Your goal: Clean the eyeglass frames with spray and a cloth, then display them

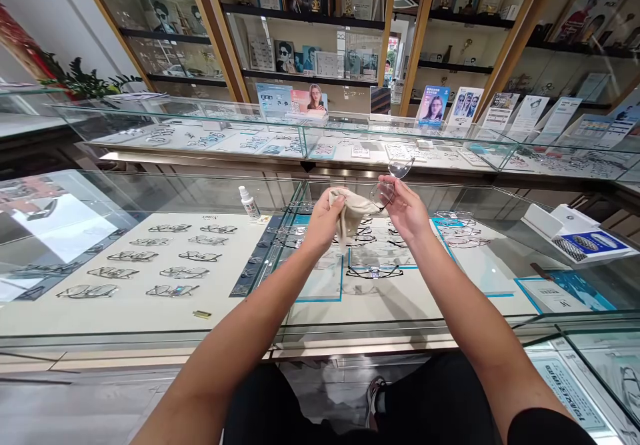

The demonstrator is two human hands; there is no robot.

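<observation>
In my left hand [323,221] a crumpled beige cleaning cloth [354,210] is pinched, its folds hanging below the fingers. My right hand [407,208] grips a pair of thin-framed eyeglasses [383,195] near the middle, one lens toward the cloth and the other up above the fingertips. The cloth's right edge reaches the lower rim of the nearer lens; whether it presses on the lens I cannot tell. Both hands are held above the glass display counter, close together. Below them, a dark-framed pair of glasses [374,272] lies inside the case.
A white spray bottle [249,203] stands on the glass counter [200,328] left of my hands. Several eyeglasses [133,256] lie in rows under the glass. At right sits a white and blue box [583,235]. Another display case [210,139] with leaflets runs across behind.
</observation>
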